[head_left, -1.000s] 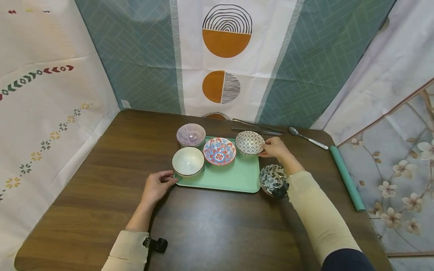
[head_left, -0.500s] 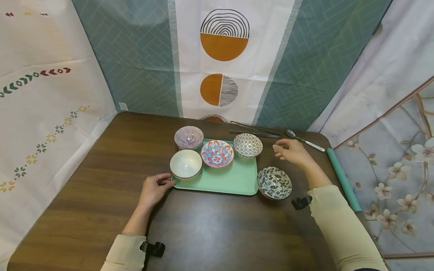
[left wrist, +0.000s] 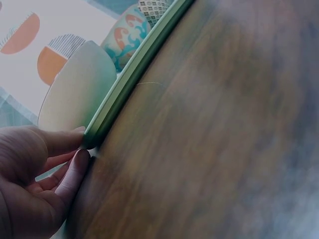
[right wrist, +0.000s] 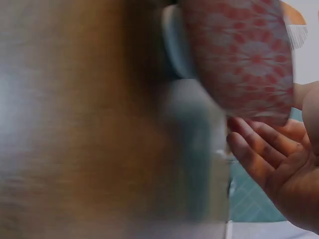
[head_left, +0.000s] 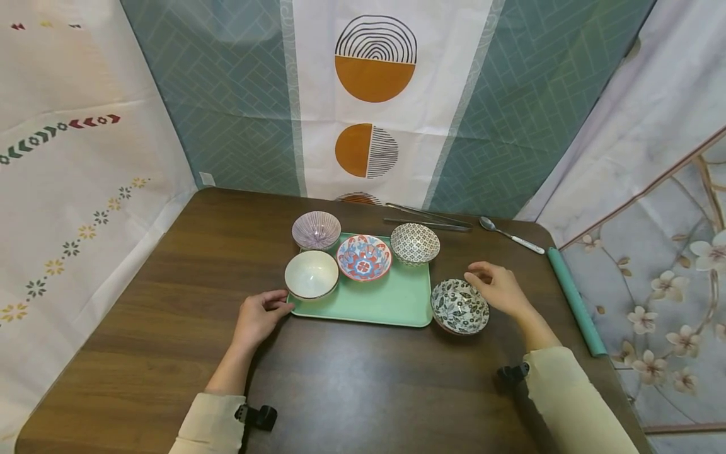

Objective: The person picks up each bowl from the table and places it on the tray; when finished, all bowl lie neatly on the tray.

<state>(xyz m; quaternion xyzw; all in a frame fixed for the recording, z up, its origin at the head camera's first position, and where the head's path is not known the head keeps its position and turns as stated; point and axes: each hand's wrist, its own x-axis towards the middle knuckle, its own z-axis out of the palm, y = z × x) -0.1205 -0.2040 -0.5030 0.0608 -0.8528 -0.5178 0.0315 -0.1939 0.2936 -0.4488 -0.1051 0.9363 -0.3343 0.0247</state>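
Observation:
A mint-green tray (head_left: 374, 306) lies on the table. My left hand (head_left: 259, 318) pinches its near left corner between thumb and fingers. A plain white bowl (head_left: 311, 275), a red-and-blue patterned bowl (head_left: 364, 258) and a small-checked bowl (head_left: 414, 244) are on the tray. A purple-striped bowl (head_left: 316, 230) sits at its far left corner. Right of the tray stands a leaf-patterned bowl (head_left: 460, 307), whose outside (right wrist: 244, 59) is red and white. My right hand (head_left: 499, 289) is at that bowl's far right rim, fingers loosely bent; contact is unclear.
Behind the tray lie metal tongs (head_left: 428, 217), and a spoon (head_left: 510, 235) is to their right. A rolled green cloth or mat (head_left: 577, 302) lies along the table's right edge. Patterned curtains hang at the table's back and sides.
My right hand has let go of the small-checked bowl on the tray, drawn away to the right, then come nearer to the leaf-patterned bowl. My left hand stays at the tray corner.

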